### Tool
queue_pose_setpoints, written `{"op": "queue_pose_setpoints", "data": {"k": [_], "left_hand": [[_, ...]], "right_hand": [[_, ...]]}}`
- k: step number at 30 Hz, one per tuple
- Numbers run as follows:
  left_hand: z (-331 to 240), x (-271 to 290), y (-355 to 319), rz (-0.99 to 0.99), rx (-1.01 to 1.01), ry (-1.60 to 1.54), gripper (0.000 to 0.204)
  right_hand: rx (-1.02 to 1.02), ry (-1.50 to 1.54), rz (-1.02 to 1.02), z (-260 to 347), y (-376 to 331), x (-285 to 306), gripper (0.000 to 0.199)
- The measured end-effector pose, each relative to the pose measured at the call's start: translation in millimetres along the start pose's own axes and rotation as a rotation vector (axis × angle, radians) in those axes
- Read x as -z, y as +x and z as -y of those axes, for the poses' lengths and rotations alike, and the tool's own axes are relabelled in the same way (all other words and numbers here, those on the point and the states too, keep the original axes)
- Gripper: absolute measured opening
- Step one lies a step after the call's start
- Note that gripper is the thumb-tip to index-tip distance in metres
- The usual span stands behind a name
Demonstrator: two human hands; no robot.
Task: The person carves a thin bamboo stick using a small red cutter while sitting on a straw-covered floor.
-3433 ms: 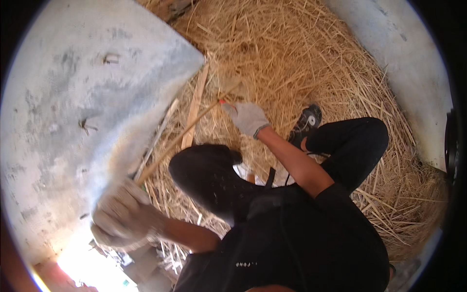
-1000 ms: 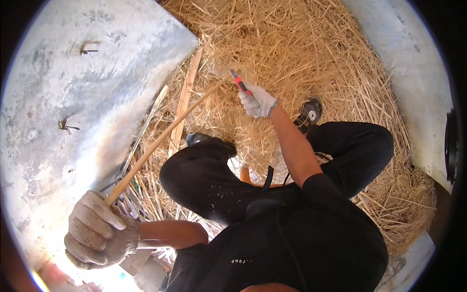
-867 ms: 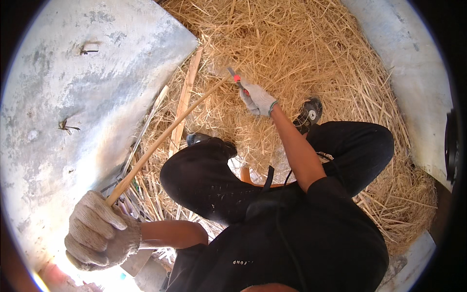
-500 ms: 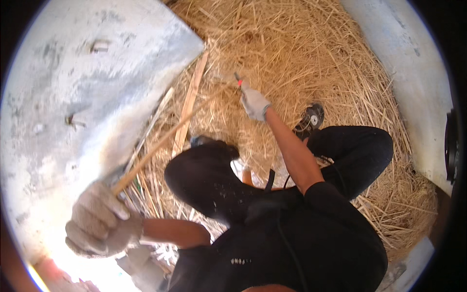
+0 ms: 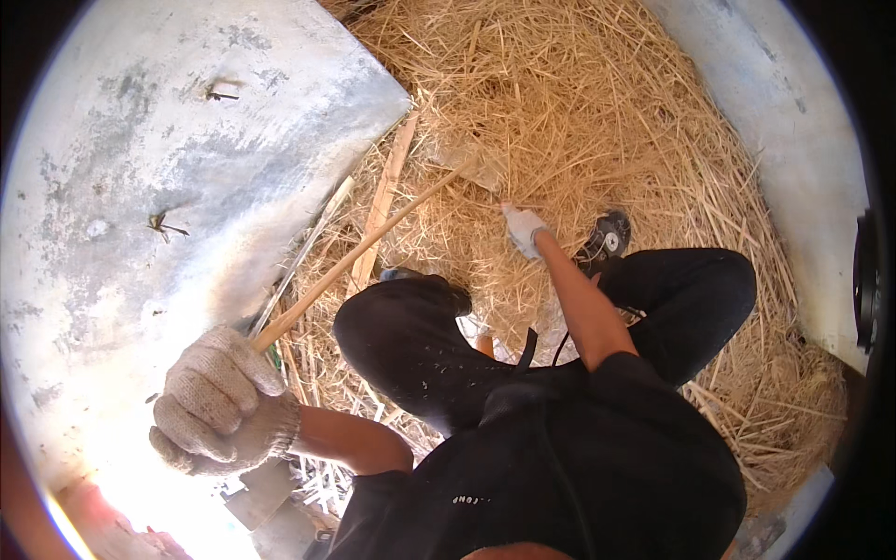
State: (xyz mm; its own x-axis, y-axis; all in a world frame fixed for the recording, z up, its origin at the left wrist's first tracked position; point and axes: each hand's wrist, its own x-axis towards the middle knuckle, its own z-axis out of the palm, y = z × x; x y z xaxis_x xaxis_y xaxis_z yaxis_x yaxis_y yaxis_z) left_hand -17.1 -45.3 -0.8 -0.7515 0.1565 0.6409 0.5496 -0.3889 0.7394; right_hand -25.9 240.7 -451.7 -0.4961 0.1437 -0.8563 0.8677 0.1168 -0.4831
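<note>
Wearing a knitted glove, my left hand (image 5: 219,401) is closed round the near end of a long wooden stick (image 5: 359,250). The stick slants away to the right over the straw (image 5: 579,121), its far tip beside a pale flat patch. My right hand (image 5: 525,231), gloved too, is low over the straw in front of my feet. Its fingers look closed, with a small reddish bit showing at their tips; what they hold is too small to name. The stick's far tip and my right hand are apart.
A whitish, stained wall or panel (image 5: 187,187) with two metal stubs stands at left, and another pale wall (image 5: 784,177) at right. A flat wooden board (image 5: 385,201) lies in the straw by the left panel's edge. My shoe (image 5: 609,238) rests on the straw.
My right hand has moved slightly right and nearer me; the dark-and-red tool end at its fingers no longer shows clearly. My left hand, still gripping the stick, has shifted slightly right and up.
</note>
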Motion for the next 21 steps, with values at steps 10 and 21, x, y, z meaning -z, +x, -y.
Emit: {"op": "queue_pose_setpoints", "data": {"k": [10, 21], "left_hand": [[-9, 1, -21, -0.073, -0.059, -0.004, 0.047], [-3, -45, -16, -0.102, -0.104, -0.083, 0.042]], "right_hand": [[0.727, -0.378, -0.165, 102, -204, 21, 0.073], [1.038, -0.375, -0.214, 70, -222, -43, 0.039]]}}
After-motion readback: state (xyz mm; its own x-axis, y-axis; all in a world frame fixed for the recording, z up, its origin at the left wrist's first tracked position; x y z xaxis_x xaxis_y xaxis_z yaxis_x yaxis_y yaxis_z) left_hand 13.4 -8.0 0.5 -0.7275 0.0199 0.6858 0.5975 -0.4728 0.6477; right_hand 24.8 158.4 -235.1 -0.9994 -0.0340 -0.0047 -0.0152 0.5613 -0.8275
